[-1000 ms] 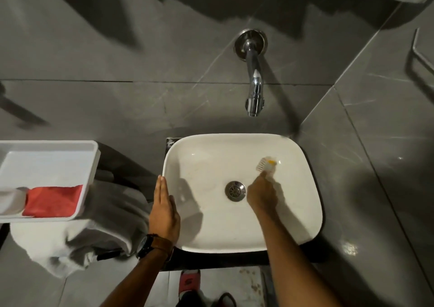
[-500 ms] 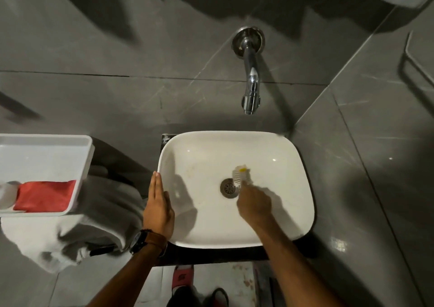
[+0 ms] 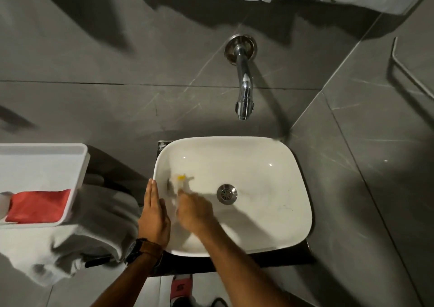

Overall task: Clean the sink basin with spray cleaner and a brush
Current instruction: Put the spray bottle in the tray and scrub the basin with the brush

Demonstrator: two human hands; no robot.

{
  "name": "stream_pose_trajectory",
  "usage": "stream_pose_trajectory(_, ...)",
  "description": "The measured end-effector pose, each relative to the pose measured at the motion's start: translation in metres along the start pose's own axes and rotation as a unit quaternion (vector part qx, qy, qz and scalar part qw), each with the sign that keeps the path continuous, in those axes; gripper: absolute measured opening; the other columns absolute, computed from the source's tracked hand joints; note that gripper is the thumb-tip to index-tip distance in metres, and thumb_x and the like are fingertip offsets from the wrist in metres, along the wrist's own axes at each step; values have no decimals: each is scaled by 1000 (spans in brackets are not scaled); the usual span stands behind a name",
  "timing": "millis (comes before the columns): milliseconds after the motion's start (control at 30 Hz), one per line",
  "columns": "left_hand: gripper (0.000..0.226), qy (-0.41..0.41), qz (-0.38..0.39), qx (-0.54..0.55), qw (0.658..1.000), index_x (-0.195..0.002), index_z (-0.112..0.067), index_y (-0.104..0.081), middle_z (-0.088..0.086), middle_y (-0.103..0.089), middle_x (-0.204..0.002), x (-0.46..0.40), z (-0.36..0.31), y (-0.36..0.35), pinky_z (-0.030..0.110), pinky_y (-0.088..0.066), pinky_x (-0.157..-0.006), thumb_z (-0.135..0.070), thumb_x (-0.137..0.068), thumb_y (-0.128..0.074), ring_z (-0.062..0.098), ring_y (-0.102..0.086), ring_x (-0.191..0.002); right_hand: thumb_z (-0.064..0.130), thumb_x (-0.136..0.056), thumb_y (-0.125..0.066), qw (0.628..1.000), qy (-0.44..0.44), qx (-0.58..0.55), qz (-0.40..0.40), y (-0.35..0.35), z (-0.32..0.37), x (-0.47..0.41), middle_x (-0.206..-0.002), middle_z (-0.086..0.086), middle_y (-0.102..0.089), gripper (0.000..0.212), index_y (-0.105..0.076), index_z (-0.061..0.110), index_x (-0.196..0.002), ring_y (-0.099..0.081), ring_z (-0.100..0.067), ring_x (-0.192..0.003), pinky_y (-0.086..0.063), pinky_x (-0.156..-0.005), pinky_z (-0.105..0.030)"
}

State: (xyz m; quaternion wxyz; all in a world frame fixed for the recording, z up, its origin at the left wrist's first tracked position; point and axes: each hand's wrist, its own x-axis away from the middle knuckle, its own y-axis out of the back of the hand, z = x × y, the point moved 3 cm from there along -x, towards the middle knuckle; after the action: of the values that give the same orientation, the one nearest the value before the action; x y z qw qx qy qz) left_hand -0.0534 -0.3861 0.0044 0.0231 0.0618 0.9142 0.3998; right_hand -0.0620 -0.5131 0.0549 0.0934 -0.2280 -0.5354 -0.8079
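Brush has swept from the drain area over to the left wall of the basin. Left hand lies flat and released on the left rim of the white rounded ceramic sink basin, bracing. Right hand has a clenched grip on the small white-and-yellow scrub brush, blurred. Better: short overlapping strokes, firm pressure, work rightward past the steel drain. No spray bottle in view.

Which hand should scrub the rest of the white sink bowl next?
The right hand, probably. It already grips the blurred white brush with the yellow spot inside the white rectangular ceramic sink bowl. The left hand lies flat on the bowl's left rim, holding nothing.
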Motion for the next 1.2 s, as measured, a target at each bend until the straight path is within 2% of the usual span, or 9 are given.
stream_pose_trajectory(67,59,5,-1,-1,1000,-156,-19,-9,2,-13,-165,0,0,0,44,-59,-75,-20,-103,-35,35,-61,-109,11,-98,-49,994,-46,46,-89,22,-30,-23,-117,-16,-71,46,-50,10,-144,-70,-34,-104,-56,-85,-41)
stream_pose_trajectory(133,59,10,0,-4,1000,-156,-19,-9,0,-12,-165,0,0,0,44,-59,-74,-18,-103,-35,34,-62,-105,12,-96,-57,974,-129,91,-165,39,-82,-23,-108,-14,-74,44,-56,1,-138,-73,-27,-94,-58,-75,-33)
stream_pose_trajectory(300,59,14,3,9,1000,-156,-17,-11,1,-12,-165,0,-6,4,48,-58,-86,-16,-103,-36,35,-58,-118,17,-98,-41,946,-309,66,-74,32,-176,42,-135,-8,-63,40,-57,15,-134,-62,-29,-120,-50,-95,-37)
stream_pose_trajectory(467,59,15,-1,5,1000,-156,-14,-13,4,-15,-164,1,-8,5,44,-59,-76,-14,-103,-38,36,-61,-110,17,-94,-45,983,-164,17,81,-21,-83,80,-121,-9,-71,31,-65,17,-117,-69,-30,-111,-52,-90,-37)
stream_pose_trajectory(600,59,19,7,12,1000,-156,-14,-10,6,-13,-164,1,-8,4,40,-58,-75,-16,-103,-37,35,-61,-110,11,-96,-48,999,-2,6,33,-13,0,23,-117,-19,-70,34,-62,10,-126,-68,-41,-108,-53,-89,-46)
stream_pose_trajectory(767,60,33,0,7,999,-156,-17,-11,4,-15,-164,0,-9,4,37,-56,-67,-17,-103,-37,33,-63,-96,11,-104,-36,990,-127,-14,-64,30,-77,-32,-126,-23,-64,36,-54,3,-135,-62,-41,-113,-48,-89,-42)
stream_pose_trajectory(933,58,26,3,2,1000,-156,-14,-12,4,-14,-164,0,-10,5,28,-50,-61,-16,-103,-36,34,-63,-101,14,-99,-43,955,-287,45,-59,30,-169,37,-146,-11,-55,44,-51,14,-142,-60,-29,-124,-50,-96,-37)
stream_pose_trajectory(1100,59,29,3,-7,1000,-156,-13,-12,6,-14,-164,1,-11,7,35,-55,-65,-15,-102,-37,36,-61,-107,16,-95,-42,983,-166,24,73,-21,-83,73,-124,-10,-69,34,-65,15,-120,-68,-30,-112,-50,-90,-37)
stream_pose_trajectory(1200,58,25,8,-12,1000,-156,-12,-12,6,-13,-164,1,-13,8,46,-59,-73,-15,-103,-36,37,-60,-111,12,-94,-45,998,-48,10,41,-19,-27,44,-120,-15,-71,36,-62,13,-125,-69,-37,-108,-52,-88,-43)
